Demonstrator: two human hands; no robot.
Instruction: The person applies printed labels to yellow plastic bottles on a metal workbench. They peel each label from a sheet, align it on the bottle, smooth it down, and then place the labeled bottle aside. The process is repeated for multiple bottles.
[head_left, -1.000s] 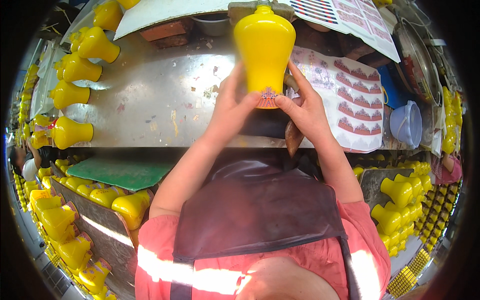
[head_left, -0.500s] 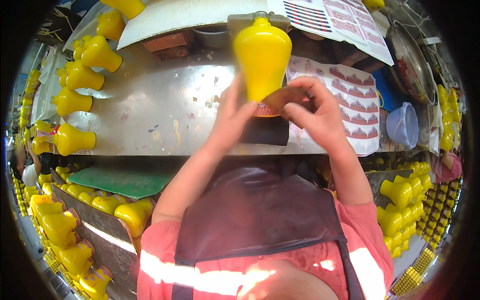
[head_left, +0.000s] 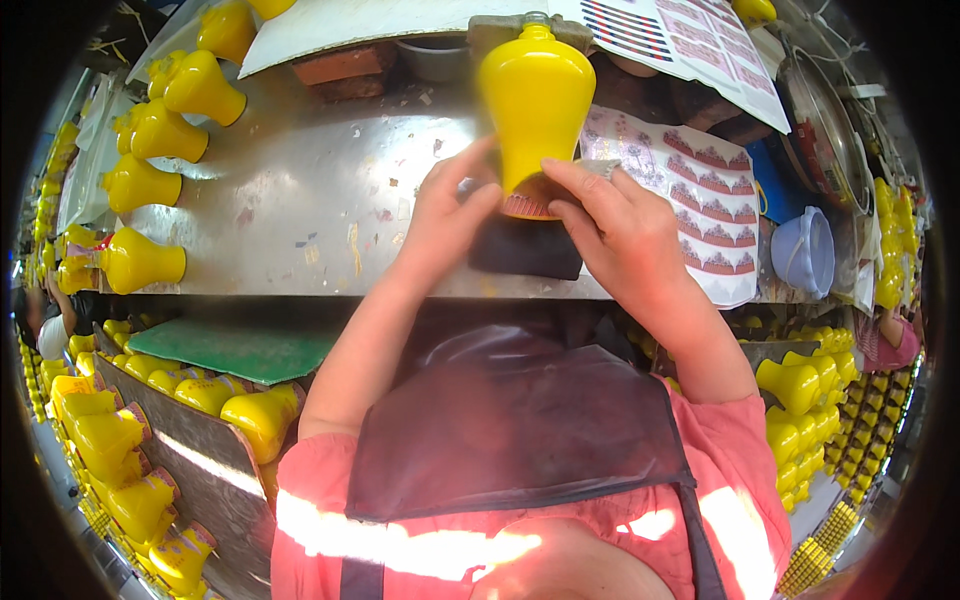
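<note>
A glossy yellow vase-shaped bottle [head_left: 537,95] lies on the workbench with its neck pointing away from me. Round its narrow base end runs a reddish-brown patterned band [head_left: 527,206]. My left hand [head_left: 447,205] is closed against the left side of that end, thumb near the band. On the right side, my right hand [head_left: 622,215] has its fingers bent against the bottle beside the band. A thin flat piece with a greyish edge [head_left: 602,168] shows between its fingers; most of it is hidden. Beneath the base end lies a black pad [head_left: 525,250].
Printed decal sheets [head_left: 715,215] lie on the right, near a pale blue bucket [head_left: 803,252]. More yellow bottles [head_left: 145,262] line the bench's left side. Bricks [head_left: 343,70] sit at the back. A green board [head_left: 235,348] and other bottles are below the bench edge.
The right hand has moved onto the bottle's base, and the brown flat piece that stuck out there is now mostly covered. The left hand has shifted slightly. The view has moved a little.
</note>
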